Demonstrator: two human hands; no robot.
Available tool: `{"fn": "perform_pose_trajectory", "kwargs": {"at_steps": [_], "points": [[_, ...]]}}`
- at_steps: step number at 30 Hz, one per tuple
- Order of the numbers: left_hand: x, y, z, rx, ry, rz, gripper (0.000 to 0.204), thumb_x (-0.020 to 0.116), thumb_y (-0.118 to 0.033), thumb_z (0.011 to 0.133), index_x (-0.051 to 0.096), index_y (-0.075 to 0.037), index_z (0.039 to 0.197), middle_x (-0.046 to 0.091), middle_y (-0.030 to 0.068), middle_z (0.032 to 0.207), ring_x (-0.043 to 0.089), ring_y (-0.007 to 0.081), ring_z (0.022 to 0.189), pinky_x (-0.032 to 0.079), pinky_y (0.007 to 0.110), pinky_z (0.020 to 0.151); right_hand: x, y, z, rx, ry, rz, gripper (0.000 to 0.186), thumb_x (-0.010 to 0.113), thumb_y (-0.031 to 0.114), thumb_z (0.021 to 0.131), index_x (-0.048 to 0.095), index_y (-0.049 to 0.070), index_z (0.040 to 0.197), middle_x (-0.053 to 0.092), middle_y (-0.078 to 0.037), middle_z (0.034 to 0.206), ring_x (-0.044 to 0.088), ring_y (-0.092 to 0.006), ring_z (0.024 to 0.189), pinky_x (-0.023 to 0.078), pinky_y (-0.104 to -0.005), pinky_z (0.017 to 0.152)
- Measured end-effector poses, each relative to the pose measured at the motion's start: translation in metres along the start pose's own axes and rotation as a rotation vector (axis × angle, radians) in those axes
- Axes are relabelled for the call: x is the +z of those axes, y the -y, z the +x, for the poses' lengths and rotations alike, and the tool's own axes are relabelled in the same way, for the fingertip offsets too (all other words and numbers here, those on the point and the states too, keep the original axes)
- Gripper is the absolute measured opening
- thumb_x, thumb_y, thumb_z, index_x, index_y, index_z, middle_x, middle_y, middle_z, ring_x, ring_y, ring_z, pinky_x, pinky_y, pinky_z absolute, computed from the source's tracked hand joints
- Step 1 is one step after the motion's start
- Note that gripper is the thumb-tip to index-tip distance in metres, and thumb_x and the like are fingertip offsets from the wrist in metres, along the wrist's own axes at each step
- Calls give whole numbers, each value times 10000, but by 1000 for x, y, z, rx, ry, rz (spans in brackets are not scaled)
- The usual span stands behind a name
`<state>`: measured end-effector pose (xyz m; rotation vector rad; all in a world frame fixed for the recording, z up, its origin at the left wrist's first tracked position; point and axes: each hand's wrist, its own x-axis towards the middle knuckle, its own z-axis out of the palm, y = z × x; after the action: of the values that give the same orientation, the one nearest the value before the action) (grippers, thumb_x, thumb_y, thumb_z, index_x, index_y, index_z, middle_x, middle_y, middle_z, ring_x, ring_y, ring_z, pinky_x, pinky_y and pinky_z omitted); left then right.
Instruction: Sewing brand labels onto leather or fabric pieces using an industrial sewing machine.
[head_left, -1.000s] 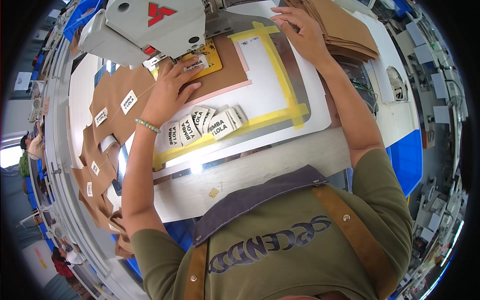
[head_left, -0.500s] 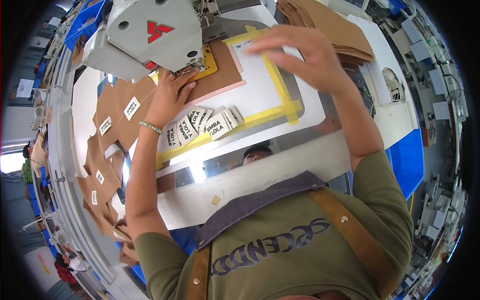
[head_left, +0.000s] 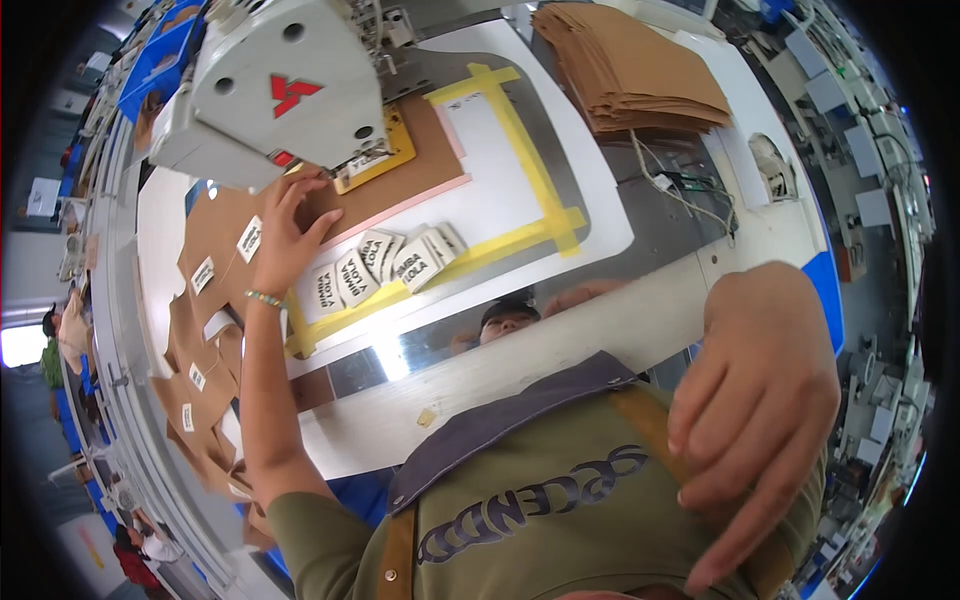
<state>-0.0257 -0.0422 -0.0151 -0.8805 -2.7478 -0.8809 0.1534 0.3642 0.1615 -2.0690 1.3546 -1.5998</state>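
A white sewing machine (head_left: 285,85) with a red emblem stands over the work. Under its head lies a brown piece of flat material (head_left: 432,135), with a yellow metal plate (head_left: 400,155) on top of it. My left hand (head_left: 292,225), fingers apart, touches the brown piece beside the machine's head. Close to that wrist, several white printed labels (head_left: 415,262) lie in a loose pile. My right hand (head_left: 765,385) hangs in front of my chest at the right, fingers loosely bent and apart, with nothing visible in it.
A stack of brown sheets (head_left: 630,75) sits at the far right, with a loose cord (head_left: 655,180) below it. Yellow tape (head_left: 535,180) frames the white work surface. Labelled brown pieces (head_left: 205,330) drape down the left side. A blue bin (head_left: 160,60) stands far left.
My right hand has come back from above the taped surface to in front of my chest. My left hand stays by the machine, its fingers more bent. The view has shifted slightly.
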Motion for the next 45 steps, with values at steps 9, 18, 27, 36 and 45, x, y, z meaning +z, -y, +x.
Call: {"fn": "perform_pose_trajectory", "kwargs": {"at_steps": [9,18,27,36,45], "points": [[-10,19,-2,-19,90,-124,668,893,-167,713,685,-47,1336,592,99,1371,492,276,1350,367,404,1184,-77,-12,-137,1020,-567,-1475,294,731,176,943,747,61,1212,756,-97,1173,702,-282,1108,540,-371,987],[6,-7,-4,-99,121,-171,576,902,-164,732,697,-34,1255,591,89,1182,555,264,1139,435,368,1054,-85,-46,-184,1039,-579,-1538,194,752,218,901,793,66,1017,779,-58,1052,717,-274,976,560,-379,847],[33,-16,6,-45,-61,-78,210,784,-6,858,674,20,1035,591,89,939,600,224,853,509,329,784,-87,-58,-175,1081,-535,-1558,156,740,218,906,800,83,955,772,-54,972,720,-279,923,564,-392,796],[-2,14,-41,-30,-147,65,98,697,21,923,599,25,929,641,143,889,630,292,706,477,381,635,-89,-51,-173,1097,-642,-1425,148,706,126,909,788,52,1008,779,-89,1014,728,-303,946,573,-384,831],[-64,96,-126,-347,-212,-19,99,679,-25,991,596,20,962,580,54,829,541,144,732,471,309,686,-96,-57,-175,1123,-755,-1455,142,695,147,899,782,44,941,773,-118,961,737,-317,864,568,-412,770]]}}
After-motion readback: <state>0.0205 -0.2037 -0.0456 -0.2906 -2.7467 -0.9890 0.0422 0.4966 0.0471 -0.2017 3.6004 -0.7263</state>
